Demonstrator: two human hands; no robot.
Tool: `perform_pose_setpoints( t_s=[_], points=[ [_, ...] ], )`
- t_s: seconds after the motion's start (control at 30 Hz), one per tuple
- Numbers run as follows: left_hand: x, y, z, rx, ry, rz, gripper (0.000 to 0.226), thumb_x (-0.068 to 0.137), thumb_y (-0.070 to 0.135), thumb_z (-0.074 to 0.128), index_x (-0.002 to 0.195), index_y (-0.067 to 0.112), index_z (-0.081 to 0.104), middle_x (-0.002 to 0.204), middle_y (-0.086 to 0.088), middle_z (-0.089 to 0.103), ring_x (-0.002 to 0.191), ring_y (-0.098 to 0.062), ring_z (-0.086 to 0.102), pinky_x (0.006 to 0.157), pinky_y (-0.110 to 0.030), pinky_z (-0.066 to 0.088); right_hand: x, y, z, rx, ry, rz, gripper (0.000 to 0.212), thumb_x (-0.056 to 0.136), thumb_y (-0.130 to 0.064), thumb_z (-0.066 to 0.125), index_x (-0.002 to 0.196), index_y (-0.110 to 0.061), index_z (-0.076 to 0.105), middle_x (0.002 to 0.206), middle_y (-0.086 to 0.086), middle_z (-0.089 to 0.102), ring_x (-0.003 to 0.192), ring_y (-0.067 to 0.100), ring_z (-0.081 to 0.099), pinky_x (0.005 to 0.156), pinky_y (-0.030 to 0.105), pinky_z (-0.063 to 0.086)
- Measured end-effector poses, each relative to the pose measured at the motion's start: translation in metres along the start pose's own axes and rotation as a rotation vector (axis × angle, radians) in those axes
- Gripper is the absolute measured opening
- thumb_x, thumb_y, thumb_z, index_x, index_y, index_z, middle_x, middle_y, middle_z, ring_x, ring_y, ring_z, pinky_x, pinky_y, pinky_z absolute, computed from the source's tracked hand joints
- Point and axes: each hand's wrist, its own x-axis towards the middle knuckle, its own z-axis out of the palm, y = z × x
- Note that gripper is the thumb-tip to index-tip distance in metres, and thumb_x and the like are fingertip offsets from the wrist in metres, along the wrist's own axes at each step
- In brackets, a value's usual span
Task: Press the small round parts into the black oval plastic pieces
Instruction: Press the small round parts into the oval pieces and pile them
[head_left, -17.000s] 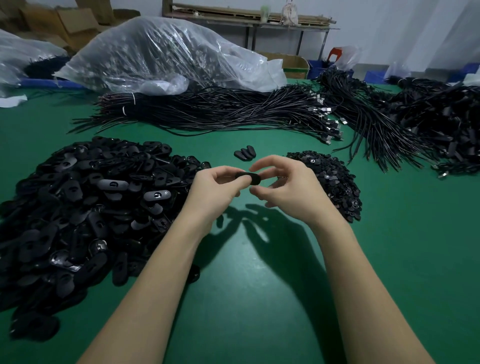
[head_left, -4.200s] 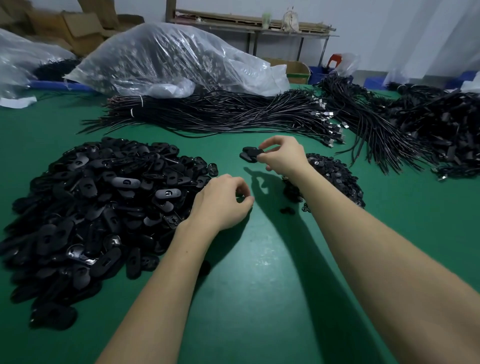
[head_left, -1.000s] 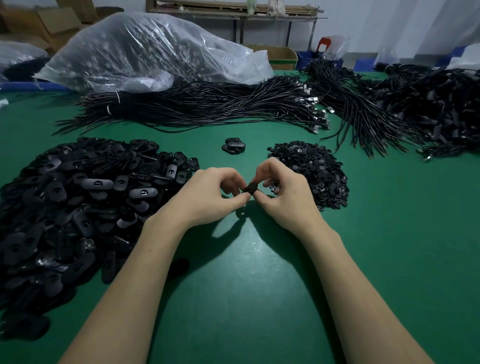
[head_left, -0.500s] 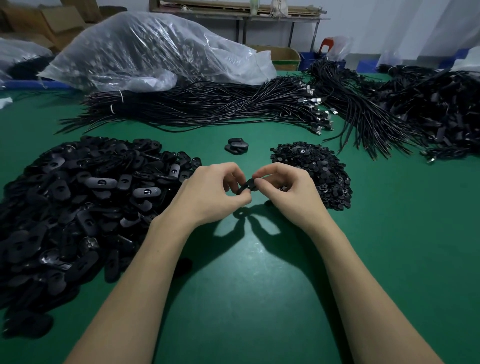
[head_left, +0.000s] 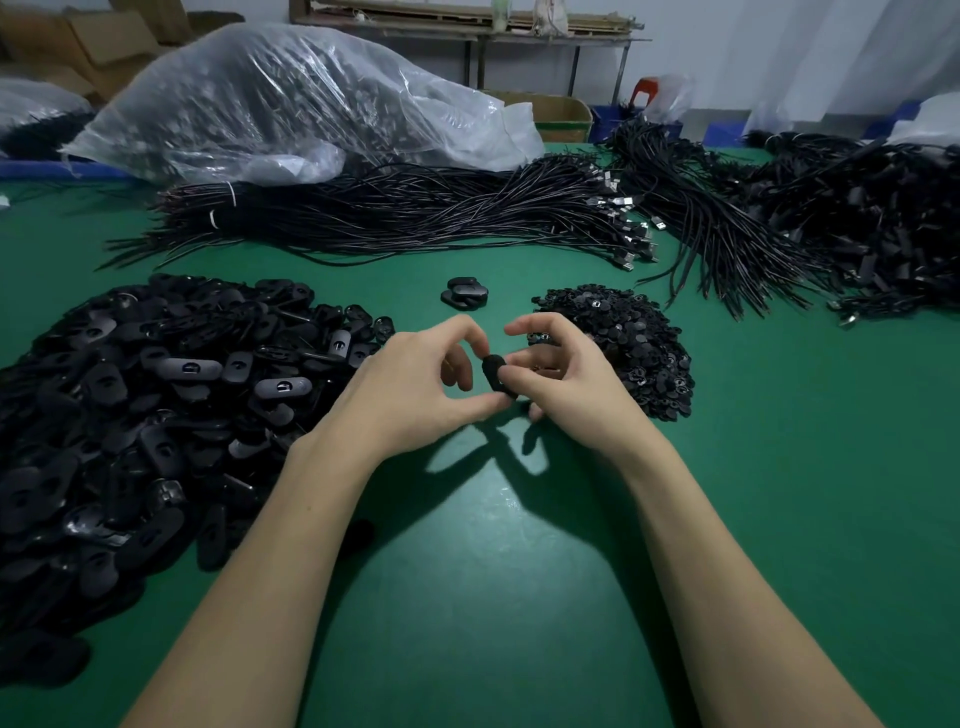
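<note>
A black oval plastic piece (head_left: 494, 375) stands on edge between my two hands, just above the green table. My left hand (head_left: 415, 387) pinches its lower end with thumb and curled fingers. My right hand (head_left: 563, 376) grips its right side, thumb across it, forefinger arched above. Whether a small round part sits in it is hidden. A big heap of oval pieces (head_left: 156, 395) lies to the left. A smaller heap of small round parts (head_left: 628, 338) lies right of my right hand. A few oval pieces (head_left: 465, 293) lie together beyond my hands.
Bundles of black cables (head_left: 395, 213) stretch across the table behind the heaps, with more cables (head_left: 857, 223) at the right. A large clear plastic bag (head_left: 291, 98) of parts lies at the back left. Bare green table (head_left: 493, 597) shows between my forearms.
Both hands still hold the oval piece at the same spot. The piece has turned more upright, and my right forefinger has lifted off it.
</note>
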Motion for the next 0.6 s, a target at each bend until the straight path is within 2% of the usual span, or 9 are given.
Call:
perform_pose_setpoints(
  t_s=[0.07, 0.17, 0.27, 0.4, 0.43, 0.5, 0.57, 0.6],
  points=[
    [0.0, 0.001, 0.0, 0.007, 0.007, 0.02, 0.045, 0.072, 0.062, 0.079, 0.107, 0.047, 0.054, 0.091, 0.021, 0.062, 0.092, 0.003, 0.059, 0.079, -0.036, 0.052, 0.0, -0.001, 0.001, 0.034, -0.011, 0.017, 0.033, 0.094, -0.004, 0.068, 0.117, -0.026, 0.059, 0.09, -0.001, 0.072, 0.066, 0.011, 0.064, 0.058, 0.024, 0.053],
    [0.001, 0.003, -0.001, 0.005, -0.017, 0.087, 0.044, 0.079, 0.043, 0.081, 0.116, 0.047, 0.059, 0.104, 0.022, 0.063, 0.096, -0.001, 0.059, 0.085, -0.039, 0.052, -0.001, -0.002, 0.0, 0.038, -0.029, 0.036, 0.034, 0.095, -0.002, 0.067, 0.12, -0.023, 0.058, 0.092, 0.005, 0.077, 0.06, 0.011, 0.062, 0.059, 0.024, 0.052],
    [0.003, 0.001, 0.001, 0.001, -0.028, 0.111, 0.028, 0.083, 0.033, 0.081, 0.108, 0.04, 0.069, 0.102, 0.02, 0.067, 0.094, 0.0, 0.06, 0.084, -0.037, 0.052, -0.002, -0.002, 0.0, 0.017, -0.033, 0.065, 0.038, 0.095, -0.003, 0.068, 0.127, -0.019, 0.056, 0.09, 0.005, 0.079, 0.064, 0.011, 0.062, 0.062, 0.022, 0.051],
    [0.004, -0.002, 0.002, -0.004, 0.0, 0.085, 0.02, 0.082, 0.039, 0.079, 0.098, 0.04, 0.067, 0.097, 0.023, 0.067, 0.092, 0.001, 0.06, 0.081, -0.037, 0.053, -0.003, -0.007, -0.005, -0.031, -0.04, 0.093, 0.034, 0.093, -0.017, 0.074, 0.124, -0.021, 0.06, 0.091, -0.001, 0.08, 0.071, 0.007, 0.069, 0.066, 0.023, 0.053],
    [0.004, -0.003, 0.002, 0.0, 0.012, 0.075, 0.02, 0.082, 0.04, 0.079, 0.096, 0.04, 0.065, 0.096, 0.024, 0.067, 0.092, 0.001, 0.06, 0.079, -0.036, 0.053, -0.002, -0.008, -0.009, -0.125, 0.005, 0.078, 0.029, 0.093, -0.023, 0.075, 0.119, -0.025, 0.064, 0.092, -0.004, 0.079, 0.075, 0.007, 0.07, 0.069, 0.025, 0.054],
    [0.003, -0.005, 0.002, 0.015, 0.024, 0.047, 0.023, 0.082, 0.041, 0.08, 0.095, 0.04, 0.061, 0.094, 0.024, 0.066, 0.091, 0.001, 0.06, 0.078, -0.036, 0.053, -0.001, -0.009, -0.02, -0.459, 0.203, 0.017, 0.013, 0.093, -0.03, 0.071, 0.106, -0.031, 0.07, 0.091, -0.014, 0.074, 0.08, 0.006, 0.07, 0.073, 0.026, 0.055],
    [0.003, -0.007, 0.003, 0.035, 0.029, 0.02, 0.025, 0.082, 0.041, 0.08, 0.095, 0.041, 0.059, 0.092, 0.025, 0.065, 0.09, 0.0, 0.06, 0.077, -0.036, 0.053, -0.004, -0.009, -0.035, -0.774, 0.365, 0.022, 0.014, 0.093, -0.029, 0.065, 0.104, -0.034, 0.072, 0.094, -0.017, 0.069, 0.089, 0.011, 0.068, 0.071, 0.025, 0.05],
    [0.003, -0.008, 0.003, 0.044, 0.03, 0.009, 0.026, 0.082, 0.041, 0.08, 0.095, 0.042, 0.058, 0.091, 0.026, 0.064, 0.09, 0.0, 0.06, 0.077, -0.036, 0.053, -0.005, -0.008, -0.042, -0.871, 0.384, 0.074, 0.017, 0.093, -0.03, 0.064, 0.108, -0.034, 0.071, 0.1, -0.013, 0.069, 0.097, 0.015, 0.067, 0.074, 0.027, 0.048]
  ],
)
